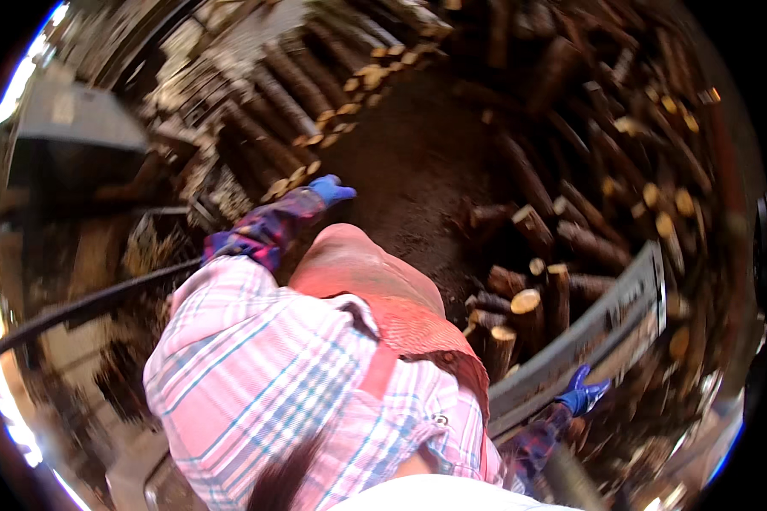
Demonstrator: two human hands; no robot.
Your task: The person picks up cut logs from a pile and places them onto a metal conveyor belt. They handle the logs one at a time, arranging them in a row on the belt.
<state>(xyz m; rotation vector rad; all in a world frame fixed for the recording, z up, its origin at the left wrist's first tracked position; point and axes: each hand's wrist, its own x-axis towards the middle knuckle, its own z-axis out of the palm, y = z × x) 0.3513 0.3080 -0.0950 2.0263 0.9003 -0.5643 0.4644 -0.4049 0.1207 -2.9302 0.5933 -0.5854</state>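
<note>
My left hand (331,189), in a blue glove with a dark plaid sleeve, stretches out over bare dark ground toward a stack of cut logs (290,111). Its fingers are spread and nothing is in it. My right hand (581,396), also in a blue glove, lies against the lower edge of a long grey metal beam (605,319) at the lower right. Whether its fingers close on the beam is unclear. A pink-and-blue plaid shirt (256,366) and a pink cloth piece (358,272) fill the middle of the view.
Cut logs are piled all around: long stacks at the upper left, loose round-ended logs (528,298) on the right next to the beam. Dark earth floor (418,162) runs up the middle. A dark hose or rod (85,307) crosses the left side below a grey box-shaped object (77,128).
</note>
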